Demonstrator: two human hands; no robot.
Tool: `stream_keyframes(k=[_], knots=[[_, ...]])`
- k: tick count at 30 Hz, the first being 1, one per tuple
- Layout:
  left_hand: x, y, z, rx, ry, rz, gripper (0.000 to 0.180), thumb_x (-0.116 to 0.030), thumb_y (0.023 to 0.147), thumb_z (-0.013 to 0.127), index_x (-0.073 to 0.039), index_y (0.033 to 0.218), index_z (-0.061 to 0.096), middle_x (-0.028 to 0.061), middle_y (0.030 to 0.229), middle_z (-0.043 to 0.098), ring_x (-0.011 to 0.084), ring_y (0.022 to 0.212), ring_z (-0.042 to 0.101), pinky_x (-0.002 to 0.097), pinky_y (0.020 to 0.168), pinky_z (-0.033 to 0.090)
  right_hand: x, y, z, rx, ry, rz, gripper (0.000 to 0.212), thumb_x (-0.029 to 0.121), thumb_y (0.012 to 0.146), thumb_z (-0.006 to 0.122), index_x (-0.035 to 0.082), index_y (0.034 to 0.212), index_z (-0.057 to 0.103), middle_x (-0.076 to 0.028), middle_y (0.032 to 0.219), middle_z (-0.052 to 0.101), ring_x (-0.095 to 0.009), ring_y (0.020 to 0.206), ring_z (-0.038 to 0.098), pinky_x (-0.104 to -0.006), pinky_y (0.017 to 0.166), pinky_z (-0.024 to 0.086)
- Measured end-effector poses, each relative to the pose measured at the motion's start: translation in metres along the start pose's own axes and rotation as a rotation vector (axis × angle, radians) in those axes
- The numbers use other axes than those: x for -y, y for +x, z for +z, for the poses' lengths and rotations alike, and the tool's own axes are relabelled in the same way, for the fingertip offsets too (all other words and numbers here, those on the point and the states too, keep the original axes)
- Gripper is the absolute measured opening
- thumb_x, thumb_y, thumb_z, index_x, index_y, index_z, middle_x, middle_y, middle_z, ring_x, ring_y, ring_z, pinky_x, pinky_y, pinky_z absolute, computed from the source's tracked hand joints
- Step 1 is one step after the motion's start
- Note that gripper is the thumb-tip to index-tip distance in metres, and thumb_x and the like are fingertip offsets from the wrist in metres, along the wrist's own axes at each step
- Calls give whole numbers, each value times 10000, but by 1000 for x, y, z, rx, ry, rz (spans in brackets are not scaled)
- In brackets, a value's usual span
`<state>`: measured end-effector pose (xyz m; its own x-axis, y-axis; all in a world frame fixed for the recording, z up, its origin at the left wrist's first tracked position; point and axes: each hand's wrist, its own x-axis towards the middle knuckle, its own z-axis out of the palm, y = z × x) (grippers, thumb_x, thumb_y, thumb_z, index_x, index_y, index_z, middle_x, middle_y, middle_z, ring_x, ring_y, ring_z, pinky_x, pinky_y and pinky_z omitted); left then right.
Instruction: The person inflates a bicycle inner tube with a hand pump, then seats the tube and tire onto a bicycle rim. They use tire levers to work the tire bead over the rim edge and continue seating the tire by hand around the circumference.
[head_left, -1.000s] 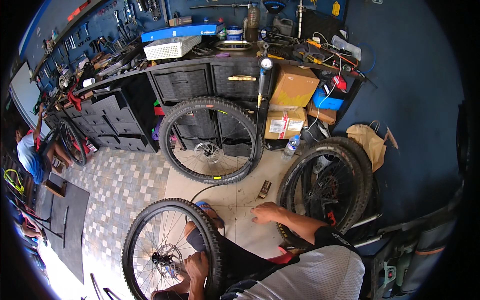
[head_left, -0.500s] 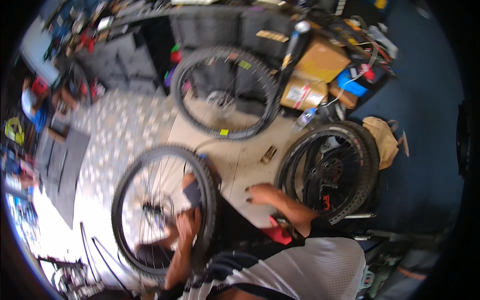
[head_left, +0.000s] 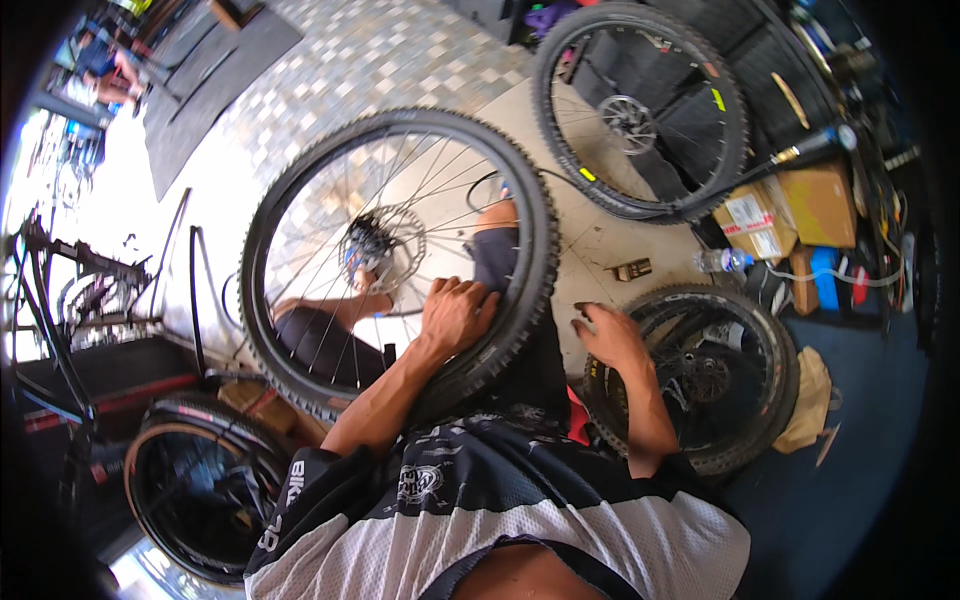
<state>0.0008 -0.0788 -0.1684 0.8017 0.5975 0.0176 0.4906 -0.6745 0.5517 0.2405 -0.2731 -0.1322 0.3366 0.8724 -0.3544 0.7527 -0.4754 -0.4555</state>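
A bicycle wheel (head_left: pixel 541 240) with a knobby black tyre stands tilted in front of me, between my legs. Its spokes run to a dark hub (head_left: pixel 368 238) with a sprocket cluster and a brake disc (head_left: pixel 413 262) beside it. My left hand (head_left: pixel 458 315) reaches over the near part of the wheel, fingers curled on the rim; their tips are partly hidden. Off the wheel to the right, my right hand (head_left: pixel 610 335) hangs above the floor, fingers loosely bent and apart, holding nothing. Wheels lying stacked (head_left: pixel 775 405) are just beyond its forearm.
Another wheel (head_left: pixel 548 100) leans at the far right against black panels. Cardboard boxes (head_left: pixel 822 205) and a plastic bottle (head_left: pixel 722 261) stand near it. A small item (head_left: pixel 632 270) lies on the tiles. Bicycle frame parts (head_left: pixel 60 340) and a tan-walled wheel (head_left: pixel 135 480) are at left.
My view has swung, so the whole scene shifts and turns. The left hand stays on the wheel's rim. My right hand remains empty beside the wheel.
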Motion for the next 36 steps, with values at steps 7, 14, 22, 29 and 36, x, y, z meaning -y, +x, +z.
stream_keyframes(k=[7, 14, 22, 29, 36], knots=[[-24, -9, 6, -45, -38, 39, 299, -352, 973, 673, -75, 867, 710, 102, 879, 732, 309, 919, 670, 455, 908, 451, 35, 35, -45, -541, 187, -111, 193, 125, 1010, 675, 33, 1154, 766, -122, 952, 770, -206, 759, 703, -336, 709, 557], [-18, 8, -6, -16, -95, -17, 357, -362, 955, 698, -82, 735, 706, 83, 735, 710, 290, 792, 669, 440, 851, 457, -40, 134, -50, -807, 522, 57, 208, 132, 1060, 624, 17, 1200, 725, -74, 1020, 764, -143, 873, 697, -289, 789, 539], [19, 40, -31, 6, -97, -269, 365, -299, 910, 768, -131, 632, 601, 21, 610, 582, 237, 638, 566, 404, 715, 399, -147, 311, 163, 131, 647, 49, 223, 215, 998, 672, 10, 1051, 741, -97, 901, 751, -175, 833, 684, -349, 776, 555], [31, 70, -38, 63, -109, -347, 378, -304, 864, 825, -164, 650, 547, -4, 631, 513, 198, 645, 525, 373, 686, 395, -96, 401, 311, 870, 122, -138, 299, 271, 997, 697, 9, 1135, 739, -102, 1020, 769, -177, 965, 695, -340, 867, 552], [39, 90, -35, 112, -103, -409, 338, -348, 868, 825, -184, 678, 599, -17, 662, 511, 184, 689, 547, 348, 715, 419, -89, 427, 373, 1032, -39, -174, 377, 322, 1009, 706, 7, 1216, 729, -97, 1103, 769, -177, 1057, 688, -330, 935, 542]])
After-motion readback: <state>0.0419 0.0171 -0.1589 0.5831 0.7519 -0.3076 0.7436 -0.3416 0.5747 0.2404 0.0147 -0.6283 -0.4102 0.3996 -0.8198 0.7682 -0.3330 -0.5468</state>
